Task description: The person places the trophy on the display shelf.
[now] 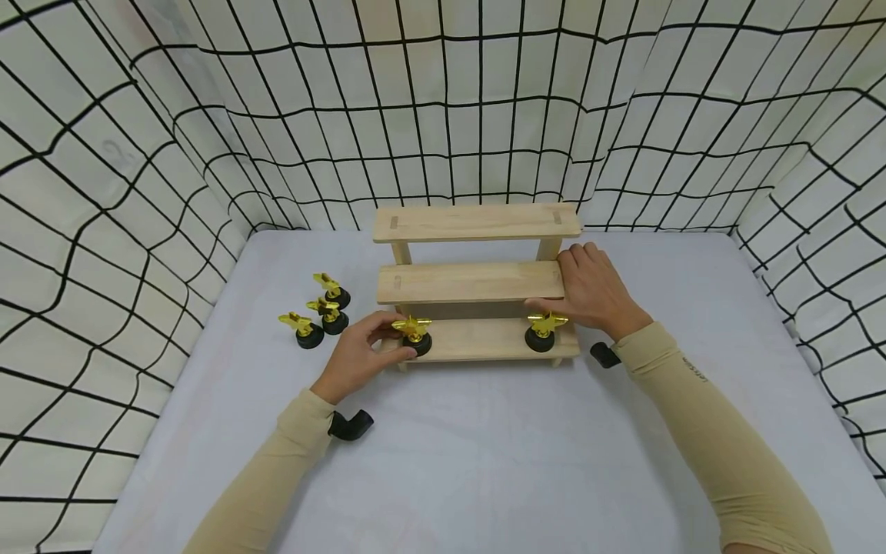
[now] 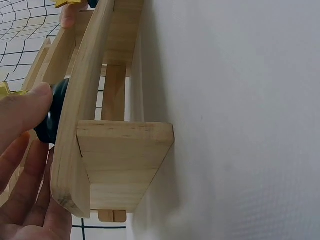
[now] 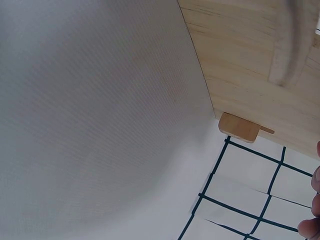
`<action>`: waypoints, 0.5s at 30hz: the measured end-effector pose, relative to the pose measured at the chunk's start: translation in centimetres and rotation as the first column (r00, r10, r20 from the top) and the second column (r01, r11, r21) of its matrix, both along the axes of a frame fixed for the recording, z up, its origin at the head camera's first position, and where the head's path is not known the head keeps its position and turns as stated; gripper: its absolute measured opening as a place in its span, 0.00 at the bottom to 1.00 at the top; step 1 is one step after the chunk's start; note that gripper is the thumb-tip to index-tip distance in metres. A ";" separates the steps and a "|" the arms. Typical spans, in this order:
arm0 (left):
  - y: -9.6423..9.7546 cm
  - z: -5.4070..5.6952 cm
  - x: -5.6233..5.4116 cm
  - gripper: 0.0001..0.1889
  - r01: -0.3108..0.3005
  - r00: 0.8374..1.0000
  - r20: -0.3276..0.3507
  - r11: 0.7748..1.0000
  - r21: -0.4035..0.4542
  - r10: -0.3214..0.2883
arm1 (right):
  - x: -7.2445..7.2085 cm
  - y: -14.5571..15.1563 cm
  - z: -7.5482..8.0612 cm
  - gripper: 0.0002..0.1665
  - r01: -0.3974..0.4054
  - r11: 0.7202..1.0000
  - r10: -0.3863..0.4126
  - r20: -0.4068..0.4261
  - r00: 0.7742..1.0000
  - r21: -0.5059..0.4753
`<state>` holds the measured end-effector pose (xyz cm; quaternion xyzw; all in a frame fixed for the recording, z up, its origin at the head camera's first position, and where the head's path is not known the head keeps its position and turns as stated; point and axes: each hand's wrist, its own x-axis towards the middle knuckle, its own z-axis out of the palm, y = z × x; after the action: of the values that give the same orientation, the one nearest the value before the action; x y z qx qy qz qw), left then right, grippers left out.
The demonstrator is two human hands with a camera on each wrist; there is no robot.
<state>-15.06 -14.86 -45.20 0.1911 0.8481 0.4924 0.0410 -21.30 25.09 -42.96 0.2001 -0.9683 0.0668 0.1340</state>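
At the left end of the bottom shelf (image 1: 477,348), the left hand (image 1: 361,346) pinches 1 gold trophy (image 1: 417,341) by its black base. The right hand (image 1: 597,288) grips the right end of the middle shelf (image 1: 471,282). A 2nd trophy (image 1: 540,338) stands near the bottom shelf's right end. 3 more trophies (image 1: 336,322) stand toward the worktop's (image 1: 512,454) left edge. I think this step is placing the trophy; next, the left hand should let go gently.

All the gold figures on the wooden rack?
No, three gold figures stand on the white tabletop, left of the wooden rack.
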 end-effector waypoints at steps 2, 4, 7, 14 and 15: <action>0.0 0.0 0.0 0.28 0.001 1.000 -0.006 1.000 0.003 -0.001 | 0.0 0.0 0.0 0.53 0.000 1.000 0.000 -0.001 1.000 -0.002; 0.1 0.1 0.0 0.28 0.000 1.000 -0.010 1.000 0.003 0.000 | 0.0 0.1 0.0 0.53 0.001 1.000 -0.001 0.003 1.000 0.001; 0.2 0.1 0.0 0.28 -0.001 1.000 -0.014 1.000 0.001 0.001 | 0.0 0.0 0.0 0.53 0.003 1.000 -0.003 0.010 1.000 0.006; 0.6 0.2 -0.1 0.28 0.000 1.000 -0.031 1.000 -0.006 0.000 | 0.0 0.1 0.0 0.54 -0.004 1.000 0.004 -0.003 1.000 0.007; 0.7 0.2 -0.1 0.28 0.001 0.999 -0.033 1.000 -0.008 -0.001 | 0.0 0.1 0.0 0.54 -0.006 1.000 0.006 -0.008 1.000 0.006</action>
<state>-15.21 -14.20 -45.02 0.1996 0.8504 0.4860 0.0279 -21.26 25.20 -42.98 0.2039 -0.9673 0.0633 0.1371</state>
